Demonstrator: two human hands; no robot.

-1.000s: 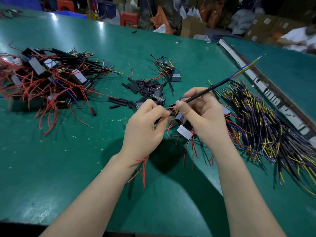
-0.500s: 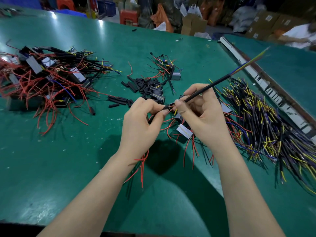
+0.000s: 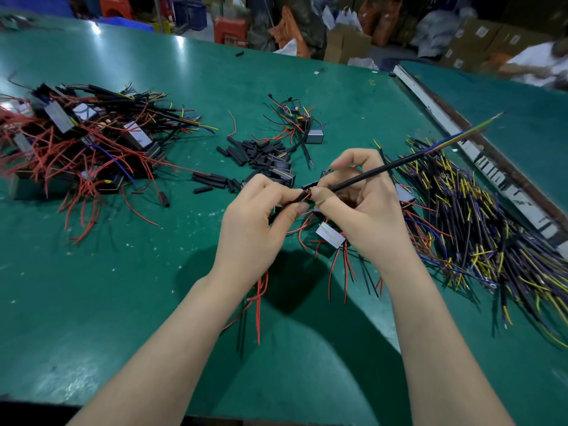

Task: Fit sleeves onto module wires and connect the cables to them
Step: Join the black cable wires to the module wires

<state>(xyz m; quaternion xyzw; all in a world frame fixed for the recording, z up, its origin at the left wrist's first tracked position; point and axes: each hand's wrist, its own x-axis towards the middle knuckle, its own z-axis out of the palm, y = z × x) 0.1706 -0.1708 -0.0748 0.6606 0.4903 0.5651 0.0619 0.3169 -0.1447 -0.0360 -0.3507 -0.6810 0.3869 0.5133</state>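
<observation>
Currently both hands meet above the middle of the worktop (image 3: 92, 302), just in front of the loose sleeves (image 3: 246, 150). Left hand (image 3: 255, 229) pinches thumb against forefinger on a sleeve-covered module wire (image 3: 293, 198); its red leads (image 3: 258, 299) trail down past the wrist toward the near edge. Right hand (image 3: 362, 210) pinches the near end of the black cable (image 3: 384, 166) between thumb and forefinger, other fingers curled loosely above it.

Key relation: cable's long axis runs from the pinch point up and away toward the far right edge, splayed blue and yellow cores (image 3: 461, 133) at the free end. Its near end points left, straight at the wire tip held by the left fingers; the two ends look touching or nearly so, exact contact too small to tell. Judgement: joining move is a short push along that axis, right toward left. Spare cables (image 3: 479, 229) lie near the right edge, finished modules (image 3: 86, 139) at the left.
</observation>
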